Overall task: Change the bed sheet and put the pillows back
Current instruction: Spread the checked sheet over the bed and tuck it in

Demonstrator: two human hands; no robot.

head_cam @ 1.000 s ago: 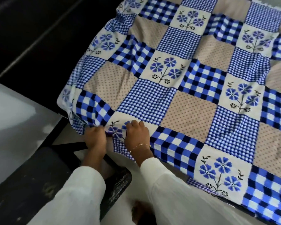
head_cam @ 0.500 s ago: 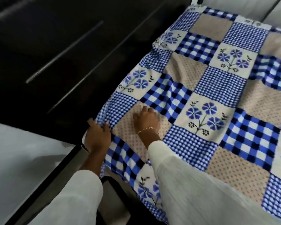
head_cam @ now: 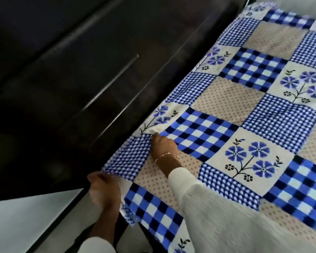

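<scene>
- Bed sheet [head_cam: 232, 123]: patchwork print of blue checks, blue flowers and dotted beige squares; lay spread over the bed, mostly flat.
- Left hand [head_cam: 103, 189]: fingers gripped the sheet's near-left edge.
- Right hand [head_cam: 162, 145]: fingers curled, pinching a small fold further along the left edge.
- Progress: sheet appeared on; edges apparently being straightened; no pillows in view.

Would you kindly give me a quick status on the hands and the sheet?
Left hand grips the sheet's edge at the bed's side. Right hand pinches the sheet on top. Sheet spread over the bed. No pillows in view.
</scene>
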